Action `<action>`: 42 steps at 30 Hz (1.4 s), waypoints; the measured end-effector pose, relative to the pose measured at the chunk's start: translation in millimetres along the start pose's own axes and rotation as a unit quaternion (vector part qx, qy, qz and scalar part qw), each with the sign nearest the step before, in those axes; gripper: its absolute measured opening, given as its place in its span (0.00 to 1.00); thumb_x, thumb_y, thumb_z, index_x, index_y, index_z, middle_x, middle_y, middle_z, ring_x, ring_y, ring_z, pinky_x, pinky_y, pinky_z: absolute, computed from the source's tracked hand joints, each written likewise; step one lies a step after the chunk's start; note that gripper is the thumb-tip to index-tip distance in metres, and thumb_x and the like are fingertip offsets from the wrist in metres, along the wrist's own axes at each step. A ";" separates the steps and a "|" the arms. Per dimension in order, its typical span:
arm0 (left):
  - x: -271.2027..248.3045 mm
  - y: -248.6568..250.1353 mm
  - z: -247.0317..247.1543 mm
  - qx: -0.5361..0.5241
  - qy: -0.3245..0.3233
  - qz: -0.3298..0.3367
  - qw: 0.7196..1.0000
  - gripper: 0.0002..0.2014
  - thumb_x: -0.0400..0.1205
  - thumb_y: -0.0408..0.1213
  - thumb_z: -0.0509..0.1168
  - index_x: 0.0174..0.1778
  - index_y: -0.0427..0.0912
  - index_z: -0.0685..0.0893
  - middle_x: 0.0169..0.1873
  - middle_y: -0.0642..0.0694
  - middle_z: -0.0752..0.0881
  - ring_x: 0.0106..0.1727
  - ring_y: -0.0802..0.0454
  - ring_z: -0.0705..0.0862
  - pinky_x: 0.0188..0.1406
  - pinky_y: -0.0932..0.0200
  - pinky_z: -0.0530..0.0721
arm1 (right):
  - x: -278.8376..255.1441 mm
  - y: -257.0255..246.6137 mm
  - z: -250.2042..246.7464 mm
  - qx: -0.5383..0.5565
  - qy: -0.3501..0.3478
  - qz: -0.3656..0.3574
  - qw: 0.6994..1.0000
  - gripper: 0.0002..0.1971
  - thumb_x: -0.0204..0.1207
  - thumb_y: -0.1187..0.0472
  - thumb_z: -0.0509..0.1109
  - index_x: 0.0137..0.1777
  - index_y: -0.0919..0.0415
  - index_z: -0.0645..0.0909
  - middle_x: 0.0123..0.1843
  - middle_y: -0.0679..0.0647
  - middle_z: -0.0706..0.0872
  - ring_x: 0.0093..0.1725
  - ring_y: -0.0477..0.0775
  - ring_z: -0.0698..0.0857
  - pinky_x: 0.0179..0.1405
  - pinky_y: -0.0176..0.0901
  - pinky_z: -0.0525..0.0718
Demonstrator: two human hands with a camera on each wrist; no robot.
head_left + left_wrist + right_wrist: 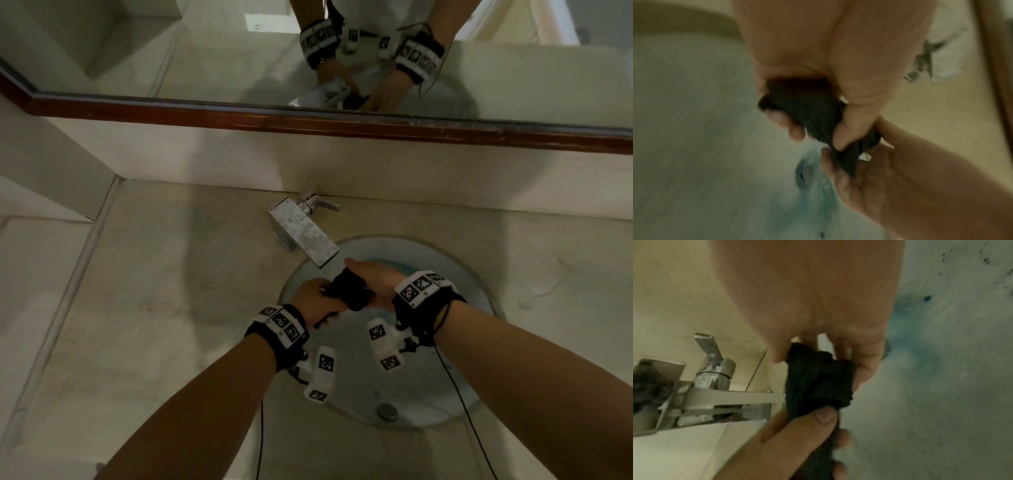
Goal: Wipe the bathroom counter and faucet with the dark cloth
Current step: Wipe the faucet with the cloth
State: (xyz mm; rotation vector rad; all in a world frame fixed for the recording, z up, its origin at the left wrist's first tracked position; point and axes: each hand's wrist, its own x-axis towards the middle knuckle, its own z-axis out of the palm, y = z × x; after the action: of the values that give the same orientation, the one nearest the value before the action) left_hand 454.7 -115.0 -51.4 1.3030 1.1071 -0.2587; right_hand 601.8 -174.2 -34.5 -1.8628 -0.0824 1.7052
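The dark cloth [349, 291] is bunched and twisted into a roll between both hands, over the far part of the sink basin [428, 377]. My left hand [317, 298] grips its left end, thumb pressed on the fabric. My right hand [373, 281] wraps around the thicker right end. In the left wrist view the cloth [809, 112] runs from my left hand down to the right hand [869, 178]. The right wrist view shows the cloth [818, 382] pinched under my left thumb [818, 418]. The square chrome faucet [301, 236] juts over the basin just beyond the hands, apart from the cloth.
Beige stone counter [154, 308] surrounds the round basin, which has a blue stain [920, 353] and a metal drain [387, 411]. A wood-framed mirror [308, 123] runs along the back wall above a low backsplash. The faucet lever [325, 205] points right.
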 end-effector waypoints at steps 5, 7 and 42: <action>9.7 5.7 -5.2 0.140 0.085 0.151 0.975 0.16 0.77 0.35 0.74 0.59 0.35 0.84 0.54 0.38 0.87 0.56 0.43 0.85 0.61 0.46 0.82 | 1.0 -6.0 4.0 0.000 0.004 0.068 0.998 0.33 0.73 0.30 0.65 0.67 0.54 0.75 0.62 0.62 0.85 0.51 0.63 0.88 0.38 0.48 0.85; 10.6 10.1 -4.0 0.171 0.079 0.157 0.969 0.11 0.77 0.32 0.72 0.55 0.35 0.84 0.51 0.35 0.87 0.54 0.40 0.85 0.59 0.45 0.82 | 2.1 -10.8 10.4 0.024 0.026 0.028 0.999 0.27 0.78 0.37 0.66 0.67 0.56 0.77 0.63 0.62 0.85 0.49 0.62 0.86 0.39 0.48 0.84; 6.4 17.6 -32.1 0.083 -0.054 -0.029 0.995 0.15 0.73 0.39 0.77 0.54 0.42 0.86 0.39 0.44 0.89 0.41 0.48 0.89 0.43 0.52 0.87 | 9.3 -9.0 31.8 0.032 0.034 -0.087 0.995 0.12 0.78 0.68 0.72 0.60 0.71 0.84 0.57 0.69 0.88 0.57 0.68 0.88 0.64 0.64 0.83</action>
State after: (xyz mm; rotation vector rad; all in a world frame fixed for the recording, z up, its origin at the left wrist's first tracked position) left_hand 454.2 -79.4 -40.9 1.3875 1.0489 -0.4676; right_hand 577.2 -150.6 -38.2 -1.8099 -0.1556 1.5082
